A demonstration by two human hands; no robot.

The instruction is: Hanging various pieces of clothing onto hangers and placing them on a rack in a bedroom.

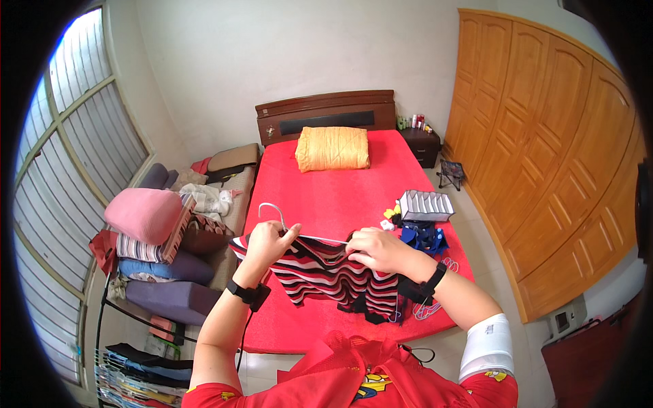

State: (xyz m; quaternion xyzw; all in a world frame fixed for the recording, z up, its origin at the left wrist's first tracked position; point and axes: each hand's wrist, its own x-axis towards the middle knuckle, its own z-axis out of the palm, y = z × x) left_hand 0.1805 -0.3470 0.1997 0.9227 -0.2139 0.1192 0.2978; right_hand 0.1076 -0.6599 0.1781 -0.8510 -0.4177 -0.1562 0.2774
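Note:
A wire clothes hanger [321, 238] with a pale hook is held up over the bed, partly inside a striped knit garment [331, 275] of red, black and white. My left hand [270, 242] grips the hanger just below its hook, with the garment's edge beside it. At the hanger's other end, my right hand [375, 247] pinches the garment's neckline against the wire. The garment hangs in folds between and below both hands. Dark cloth lies beneath its lower right part, and what that cloth is cannot be told.
The bed [326, 199] has a red sheet and a folded yellow quilt [332, 148]. To the right lie a compartmented fabric organizer [426, 205], blue cloth items [423, 237] and loose hangers [427, 310]. Cushions [143, 215] are piled at left, above a clothes rack [148, 321]. Wooden wardrobes [541, 127] line the right wall.

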